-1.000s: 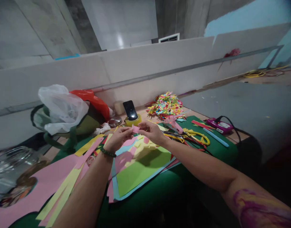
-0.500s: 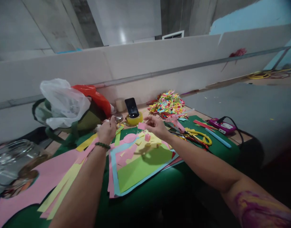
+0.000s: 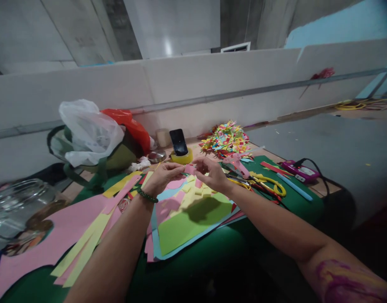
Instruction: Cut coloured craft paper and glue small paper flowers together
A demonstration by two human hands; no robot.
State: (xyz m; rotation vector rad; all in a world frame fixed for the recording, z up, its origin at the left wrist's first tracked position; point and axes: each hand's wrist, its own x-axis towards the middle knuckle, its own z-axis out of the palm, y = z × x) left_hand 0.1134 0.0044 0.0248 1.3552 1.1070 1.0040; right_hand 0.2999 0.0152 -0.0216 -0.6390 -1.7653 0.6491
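Between my two hands, above the paper stack, is a small piece of pink paper (image 3: pixel 190 169). The fingertips of my left hand (image 3: pixel 164 176) pinch its left side. My right hand (image 3: pixel 211 173) pinches its right side, fingers curled. Below lie small cut pieces of pale yellow paper (image 3: pixel 198 191) and pink paper, spread over a light green sheet (image 3: pixel 189 229) that rests on light blue and pink sheets. A pink glue gun (image 3: pixel 237 164) and yellow-handled scissors (image 3: pixel 272 185) are to the right of my right hand.
Behind my hands a phone (image 3: pixel 178 142) leans on a yellow tape roll (image 3: pixel 182 157). A heap of colourful paper bits (image 3: pixel 228 138) is at the back. Bags (image 3: pixel 89 134) stand at the left, paper strips (image 3: pixel 86 248) lie near my left arm, and a purple power strip (image 3: pixel 300 170) sits at right.
My left hand has come right from beside the metal dish to the pink paper piece, which was in my right hand alone. The view has shifted slightly.
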